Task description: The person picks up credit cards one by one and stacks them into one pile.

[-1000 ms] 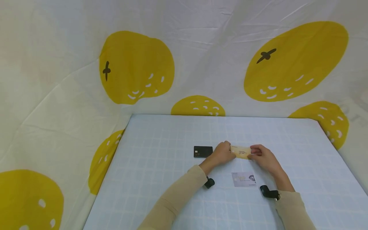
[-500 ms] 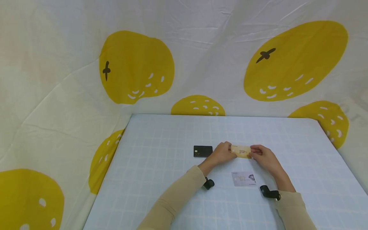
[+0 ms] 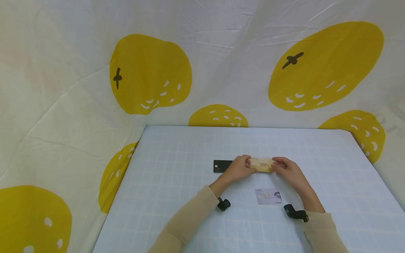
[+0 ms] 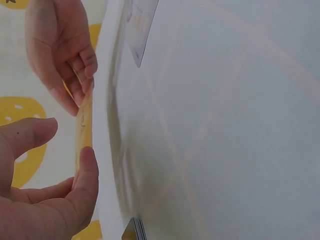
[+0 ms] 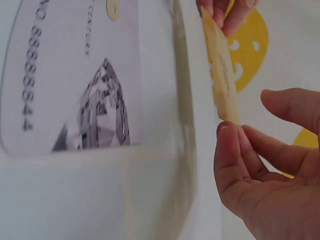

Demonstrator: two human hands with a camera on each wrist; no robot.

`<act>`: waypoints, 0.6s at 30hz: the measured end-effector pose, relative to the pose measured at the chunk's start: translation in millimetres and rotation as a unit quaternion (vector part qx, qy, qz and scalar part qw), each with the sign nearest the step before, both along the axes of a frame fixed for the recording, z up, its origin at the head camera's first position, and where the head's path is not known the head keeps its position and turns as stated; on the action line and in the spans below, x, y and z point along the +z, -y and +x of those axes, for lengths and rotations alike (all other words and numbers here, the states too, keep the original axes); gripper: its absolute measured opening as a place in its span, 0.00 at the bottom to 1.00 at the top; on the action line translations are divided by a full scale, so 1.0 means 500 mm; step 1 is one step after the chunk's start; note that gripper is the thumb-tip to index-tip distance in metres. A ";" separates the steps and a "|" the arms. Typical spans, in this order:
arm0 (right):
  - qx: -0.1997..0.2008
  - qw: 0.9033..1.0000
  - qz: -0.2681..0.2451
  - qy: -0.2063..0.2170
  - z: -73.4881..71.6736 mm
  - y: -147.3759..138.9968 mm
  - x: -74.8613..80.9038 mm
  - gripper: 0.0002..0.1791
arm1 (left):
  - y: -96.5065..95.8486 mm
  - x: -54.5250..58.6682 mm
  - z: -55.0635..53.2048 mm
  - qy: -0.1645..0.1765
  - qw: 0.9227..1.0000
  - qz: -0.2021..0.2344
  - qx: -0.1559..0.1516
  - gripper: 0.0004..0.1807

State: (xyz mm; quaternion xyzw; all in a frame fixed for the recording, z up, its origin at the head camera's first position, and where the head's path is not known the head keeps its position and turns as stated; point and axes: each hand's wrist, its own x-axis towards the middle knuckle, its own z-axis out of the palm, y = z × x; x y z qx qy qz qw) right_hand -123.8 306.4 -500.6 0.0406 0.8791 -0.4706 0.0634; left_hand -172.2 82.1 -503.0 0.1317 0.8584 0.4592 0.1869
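Both hands hold a gold-yellow card [image 3: 262, 165] by its two short ends, close over the table. My left hand [image 3: 238, 168] grips its left end, and my right hand [image 3: 289, 174] pinches its right end. Seen edge-on in the left wrist view, the yellow card [image 4: 85, 125] spans the gap between the fingertips of the two hands. A black VIP card [image 3: 221, 166] lies to the left, its right part hidden behind my left hand. Nearer to me lies a silver-lilac VIP card [image 3: 268, 196] with a diamond picture [image 5: 102, 110], which the right wrist view shows large.
A pale blue checked cloth covers the table [image 3: 177, 196]. Behind and to the left hangs a white sheet [image 3: 215, 63] printed with large yellow fruit. Black wrist cameras sit on both wrists, the right camera [image 3: 294, 212] beside the silver-lilac card.
Both hands have shifted slightly left with the yellow card, and my left hand now covers more of the black card. The black and silver-lilac cards have stayed in place.
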 end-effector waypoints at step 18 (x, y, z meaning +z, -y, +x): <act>0.042 0.984 -0.171 -0.005 -0.036 0.120 -0.009 0.28 | 0.173 0.013 0.008 -0.038 0.997 0.066 0.022 0.32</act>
